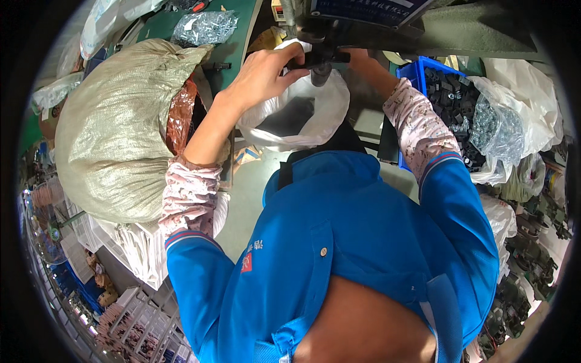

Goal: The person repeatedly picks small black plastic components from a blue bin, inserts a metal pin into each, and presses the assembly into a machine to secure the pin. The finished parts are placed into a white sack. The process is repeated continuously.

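At the top middle, my left hand (261, 74) is closed with thumb and fingers on a small black part (310, 61) beneath a dark machine head (324, 37). My right hand (367, 65) reaches in from the other side, close to a dark bar (341, 57) at the same spot. Its fingers lie in shadow and are mostly hidden. Right below hangs a dark round piece of the machine (321, 75). An open white bag (330, 118) with dark contents stands under my hands.
A bulging woven sack (115, 133) stands at left, beside a green table (241, 29) bearing a clear bag of metal pieces (206, 27). At right, a blue bin (413, 71) holds black parts (445, 88) and another clear bag of small metal pieces (495, 130).
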Motion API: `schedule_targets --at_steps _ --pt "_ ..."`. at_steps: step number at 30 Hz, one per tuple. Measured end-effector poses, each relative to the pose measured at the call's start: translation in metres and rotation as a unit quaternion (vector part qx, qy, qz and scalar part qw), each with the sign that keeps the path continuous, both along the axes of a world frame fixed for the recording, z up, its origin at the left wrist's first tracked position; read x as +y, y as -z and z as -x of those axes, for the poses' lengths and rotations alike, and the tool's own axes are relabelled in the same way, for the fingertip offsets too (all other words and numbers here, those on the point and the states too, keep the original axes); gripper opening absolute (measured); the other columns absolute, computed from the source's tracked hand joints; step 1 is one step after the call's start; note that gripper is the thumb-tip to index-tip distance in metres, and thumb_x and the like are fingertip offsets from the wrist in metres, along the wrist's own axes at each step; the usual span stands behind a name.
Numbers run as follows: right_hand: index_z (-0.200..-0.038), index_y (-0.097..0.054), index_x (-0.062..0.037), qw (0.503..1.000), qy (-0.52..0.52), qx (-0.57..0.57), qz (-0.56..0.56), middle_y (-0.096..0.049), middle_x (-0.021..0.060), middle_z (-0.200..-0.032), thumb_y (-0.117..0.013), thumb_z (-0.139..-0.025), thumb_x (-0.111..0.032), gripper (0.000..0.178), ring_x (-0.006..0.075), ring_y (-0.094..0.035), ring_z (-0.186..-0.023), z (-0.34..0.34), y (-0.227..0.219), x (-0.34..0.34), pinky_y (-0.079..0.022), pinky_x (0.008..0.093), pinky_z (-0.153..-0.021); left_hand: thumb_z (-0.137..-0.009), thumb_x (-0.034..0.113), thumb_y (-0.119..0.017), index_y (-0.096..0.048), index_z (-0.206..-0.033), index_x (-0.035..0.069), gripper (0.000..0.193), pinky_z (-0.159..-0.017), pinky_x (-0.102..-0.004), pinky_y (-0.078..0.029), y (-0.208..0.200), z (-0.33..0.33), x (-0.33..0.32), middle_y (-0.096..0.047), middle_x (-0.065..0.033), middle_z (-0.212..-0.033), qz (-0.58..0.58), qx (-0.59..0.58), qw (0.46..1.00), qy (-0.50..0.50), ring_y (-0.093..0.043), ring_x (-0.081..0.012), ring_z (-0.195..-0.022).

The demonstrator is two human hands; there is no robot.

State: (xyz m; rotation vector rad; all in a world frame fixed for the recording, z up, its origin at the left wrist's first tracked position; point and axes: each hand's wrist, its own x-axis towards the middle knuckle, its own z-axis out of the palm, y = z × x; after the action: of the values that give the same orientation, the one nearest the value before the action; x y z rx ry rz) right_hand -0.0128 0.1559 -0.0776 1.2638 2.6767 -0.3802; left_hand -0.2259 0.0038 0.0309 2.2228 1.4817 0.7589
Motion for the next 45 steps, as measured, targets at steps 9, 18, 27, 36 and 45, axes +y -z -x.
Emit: schedule_targets --at_steps 9,18,27,36,45 --pt "-0.118 -0.057 -0.0102 0.927 0.114 0.303 -0.192 -0.063 0.0193 -0.105 -0.061 -0.078 -0.025 0.043 0.0341 -0.064 -0.09 -0.002 0.058 0.024 -0.052 0.0425 -0.075 -0.077 0.025 -0.068 -0.061 -0.114 0.009 0.041 -0.096 -0.0396 -0.038 0.042 0.003 -0.049 -0.058 -0.0158 -0.119 -0.029 0.048 0.998 -0.006 -0.054 -0.0309 -0.11" --pt "-0.103 -0.062 -0.0087 0.92 0.201 0.331 0.056 -0.066 0.0121 -0.088 -0.06 -0.081 -0.032 0.032 0.0286 -0.066 -0.079 -0.011 0.057 0.031 -0.05 0.0414 -0.074 -0.076 0.007 -0.073 -0.072 -0.091 0.005 0.015 -0.063 -0.0233 -0.046 0.052 -0.055 0.018 -0.067 -0.0045 -0.08 -0.092 -0.309 0.934 -0.151 -0.059 -0.0101 -0.071" --pt "-0.101 -0.06 -0.0008 0.829 0.218 0.484 0.179 -0.067 0.0099 -0.086 -0.07 -0.08 -0.018 0.029 0.0199 -0.066 -0.073 -0.03 0.015 -0.006 -0.054 0.0316 -0.063 -0.07 -0.001 -0.071 -0.07 -0.082 0.003 0.013 -0.061 -0.0271 -0.044 0.046 -0.064 0.013 -0.062 -0.0073 -0.068 -0.114 -0.282 0.933 -0.193 -0.054 -0.0173 -0.064" --pt "-0.096 -0.066 -0.0003 0.707 0.158 0.575 0.379 -0.066 0.0076 -0.084 -0.066 -0.085 -0.013 0.017 0.0143 -0.063 -0.075 -0.028 -0.059 -0.059 -0.052 0.0265 -0.065 -0.091 0.009 -0.057 -0.064 -0.108 0.001 0.02 -0.069 -0.0218 -0.047 0.079 -0.03 -0.021 -0.068 -0.0064 -0.095 -0.017 -0.404 0.872 -0.276 -0.059 -0.0081 -0.078" --pt "-0.094 -0.066 0.0019 0.741 0.084 0.544 0.384 -0.064 0.005 -0.078 -0.067 -0.084 -0.012 0.017 0.0128 -0.058 -0.069 -0.012 -0.079 -0.061 -0.049 0.0267 -0.062 -0.083 0.006 -0.057 -0.066 -0.096 0.003 0.016 -0.071 -0.0313 -0.051 0.148 0.019 -0.04 -0.068 -0.0134 -0.083 0.107 -0.221 0.887 -0.392 -0.067 -0.024 -0.077"
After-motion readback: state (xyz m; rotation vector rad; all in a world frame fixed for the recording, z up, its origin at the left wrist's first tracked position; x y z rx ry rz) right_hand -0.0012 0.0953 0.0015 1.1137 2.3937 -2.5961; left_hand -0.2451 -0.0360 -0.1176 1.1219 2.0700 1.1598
